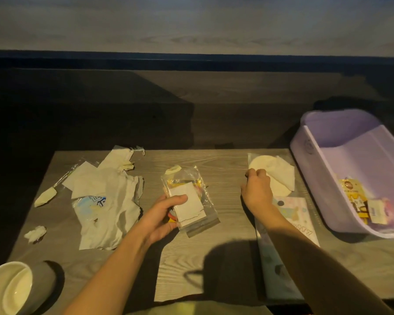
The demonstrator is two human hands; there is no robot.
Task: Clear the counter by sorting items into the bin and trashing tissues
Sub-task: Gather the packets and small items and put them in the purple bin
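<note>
My left hand (166,212) grips a clear zip bag (191,194) with a white card and small coloured bits inside, at the middle of the grey wooden counter (225,160). My right hand (257,187) pinches the left edge of a clear packet with a round white pad (278,171), which lies flat near the bin. The lilac plastic bin (305,155) stands at the right and holds a few small packets (355,201). Crumpled white tissues and wrappers (107,196) are piled at the left. A small tissue wad (35,234) lies near the left edge.
A pastel printed sheet in a clear sleeve (291,223) lies under my right forearm. A white bowl (9,289) sits at the front left corner. A wrapped plastic spoon (52,189) lies left of the tissues. Beyond the counter's back edge the floor is dark.
</note>
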